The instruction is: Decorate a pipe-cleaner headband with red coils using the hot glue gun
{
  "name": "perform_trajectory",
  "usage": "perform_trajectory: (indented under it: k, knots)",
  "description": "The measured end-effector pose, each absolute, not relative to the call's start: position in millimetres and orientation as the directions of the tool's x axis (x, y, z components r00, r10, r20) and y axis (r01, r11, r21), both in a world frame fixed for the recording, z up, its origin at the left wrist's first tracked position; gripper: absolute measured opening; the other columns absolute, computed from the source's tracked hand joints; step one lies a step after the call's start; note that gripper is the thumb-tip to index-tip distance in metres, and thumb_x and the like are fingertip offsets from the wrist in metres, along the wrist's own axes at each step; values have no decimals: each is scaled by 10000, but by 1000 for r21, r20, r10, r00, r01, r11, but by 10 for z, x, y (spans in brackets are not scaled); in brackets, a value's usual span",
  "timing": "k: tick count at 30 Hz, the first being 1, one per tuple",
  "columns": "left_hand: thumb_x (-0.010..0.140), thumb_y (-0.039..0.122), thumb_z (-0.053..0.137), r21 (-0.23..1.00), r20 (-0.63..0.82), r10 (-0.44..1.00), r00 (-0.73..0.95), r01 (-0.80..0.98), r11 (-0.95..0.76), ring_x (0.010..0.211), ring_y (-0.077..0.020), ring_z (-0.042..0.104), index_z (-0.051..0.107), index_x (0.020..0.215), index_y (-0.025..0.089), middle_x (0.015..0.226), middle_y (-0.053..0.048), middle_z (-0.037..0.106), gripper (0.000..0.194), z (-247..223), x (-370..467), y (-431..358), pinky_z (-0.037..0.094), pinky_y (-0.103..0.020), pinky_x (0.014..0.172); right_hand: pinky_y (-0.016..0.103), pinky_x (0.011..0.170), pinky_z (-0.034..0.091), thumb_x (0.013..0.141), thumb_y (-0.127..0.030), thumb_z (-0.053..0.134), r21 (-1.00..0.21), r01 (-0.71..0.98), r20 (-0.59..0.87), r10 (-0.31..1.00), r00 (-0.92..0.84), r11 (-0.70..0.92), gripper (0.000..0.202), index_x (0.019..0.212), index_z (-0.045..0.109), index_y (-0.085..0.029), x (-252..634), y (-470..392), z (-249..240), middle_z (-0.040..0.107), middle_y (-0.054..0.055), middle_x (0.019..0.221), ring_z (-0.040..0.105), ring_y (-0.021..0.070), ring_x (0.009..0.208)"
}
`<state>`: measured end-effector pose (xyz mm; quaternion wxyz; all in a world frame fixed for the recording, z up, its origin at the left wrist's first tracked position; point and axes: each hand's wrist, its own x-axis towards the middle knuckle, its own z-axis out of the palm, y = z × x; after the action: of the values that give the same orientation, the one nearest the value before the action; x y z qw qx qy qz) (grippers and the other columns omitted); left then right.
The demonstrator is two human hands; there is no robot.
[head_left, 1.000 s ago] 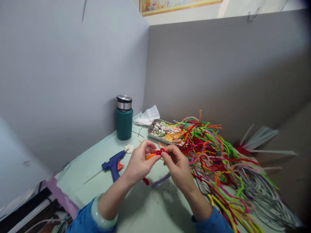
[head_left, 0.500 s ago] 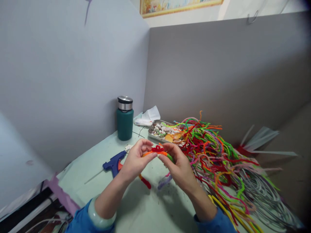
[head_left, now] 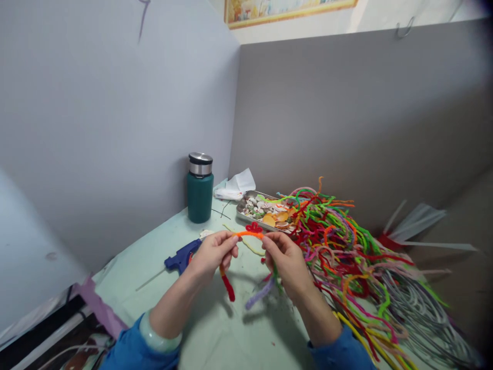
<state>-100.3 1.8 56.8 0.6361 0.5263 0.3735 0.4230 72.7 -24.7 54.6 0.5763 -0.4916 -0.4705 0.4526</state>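
Note:
Between my hands an orange pipe cleaner band [head_left: 246,234] is held up above the table, bowed slightly, with a small red looped flower [head_left: 254,227] at its middle. My left hand [head_left: 216,252] pinches the band's left part; a yellow-and-red fuzzy end [head_left: 227,284] hangs below it. My right hand [head_left: 284,257] is closed on the other side, and a purple fuzzy end [head_left: 260,295] with some green dangles under its fingers. Behind the band a pale yellow-green strand [head_left: 252,248] lies on the table.
A blue glue gun [head_left: 181,257] lies left of my left hand. Beyond stand a green bottle [head_left: 200,198] and a metal tray [head_left: 250,222] of buttons and discs. Tangled colourful pipe cleaners [head_left: 346,246] cover the right side. Grey partitions [head_left: 327,118] enclose the table.
My hands have moved apart, stretching the orange band between them into clearer view. The red flower now stands free of the fingers, and the pale strand behind shows.

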Motion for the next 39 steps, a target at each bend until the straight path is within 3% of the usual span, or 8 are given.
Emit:
perform_trajectory:
  k: [3, 6, 11, 15, 19, 24, 31, 39]
  knots:
    - [760, 396, 603, 969, -44, 951, 305, -217, 115, 326, 8, 207, 513, 815, 141, 536, 68, 453, 276, 560, -1009, 48, 143, -156, 338, 188, 398, 336, 719, -462, 648, -990, -121, 62, 992, 114, 76, 317, 816, 546, -178, 668, -235, 475, 519, -43, 629, 431, 62, 442]
    - [761, 397, 603, 967, -57, 955, 290, -222, 125, 331, 10, 176, 520, 835, 138, 528, 78, 425, 282, 556, -1000, 46, 96, -161, 344, 161, 351, 234, 722, -458, 643, -968, -251, 9, 997, 76, 28, 306, 794, 539, -180, 611, -218, 399, 469, -71, 574, 322, 29, 379]
    - [772, 420, 585, 975, -45, 961, 273, -197, 102, 430, -33, 433, 521, 775, 129, 650, 4, 560, 298, 523, -1001, 6, 338, -168, 427, 148, 339, 122, 718, -435, 663, -929, -369, -29, 997, 73, 0, 296, 805, 541, -179, 620, -186, 364, 415, -93, 544, 192, 1, 353]
    - [763, 424, 583, 987, -72, 958, 278, -121, 110, 455, -74, 506, 546, 833, 121, 664, -20, 600, 313, 508, -1090, -3, 379, -198, 449, 155, 360, 254, 739, -454, 641, -923, -383, -20, 992, 122, 28, 293, 771, 537, -182, 616, -179, 321, 474, -61, 605, 336, 29, 403]
    - [764, 424, 586, 988, -21, 984, 175, -146, 47, 424, -67, 484, 543, 846, 128, 635, 5, 587, 310, 487, -1236, 13, 368, -194, 436, 227, 548, 447, 764, -456, 608, -955, -295, 17, 997, 76, 39, 282, 837, 585, -184, 546, -203, 225, 587, -3, 729, 541, 100, 592]
    - [757, 463, 597, 982, 6, 989, 146, -186, 22, 532, -86, 551, 574, 896, 126, 719, -25, 621, 366, 479, -1366, -31, 443, -220, 554, 204, 434, 380, 753, -456, 597, -999, 14, 49, 998, 26, 48, 302, 735, 615, -155, 514, -235, 152, 628, 26, 677, 504, 101, 513]
    - [728, 489, 614, 995, -84, 981, 174, -29, 91, 801, -175, 634, 607, 964, 129, 907, -103, 668, 430, 447, -1441, -171, 480, -268, 684, 180, 361, 350, 749, -483, 598, -990, -120, 56, 988, 141, 73, 329, 803, 587, -158, 548, -272, 159, 605, 8, 660, 453, 74, 442]
    - [727, 415, 616, 996, -84, 982, 168, 43, 78, 641, -154, 634, 559, 817, 129, 710, -74, 673, 305, 423, -1293, -213, 466, -229, 549, 231, 427, 463, 688, -497, 669, -970, -222, 65, 989, 136, 95, 404, 912, 573, -175, 453, -386, 186, 629, 9, 713, 528, 104, 496]
